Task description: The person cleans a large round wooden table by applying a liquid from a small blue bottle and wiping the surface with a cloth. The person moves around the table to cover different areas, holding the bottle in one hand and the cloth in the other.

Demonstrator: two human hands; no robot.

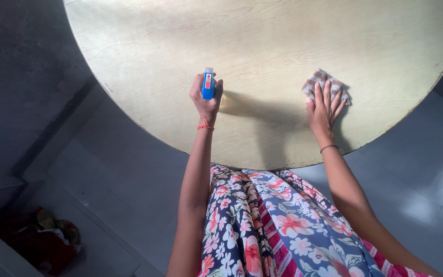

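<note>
The person stands at the near edge of a big round tabletop [283, 46]. The left hand [206, 100] holds a small blue spray bottle [208, 83] upright, with the fingers wrapped tight around it. The bottle is above the wood, not far in from the near edge. The right hand [324, 107] lies flat on a folded cloth [324, 82], with the fingers spread out and pressing it down. The cloth sits near the right edge of the tabletop. The two hands are well apart, with bare wood between them. Lots of open wood lies beyond the hands. A grey floor [103, 169] shows below the edge, and a red bundle [42, 241] lies far off to the left.
</note>
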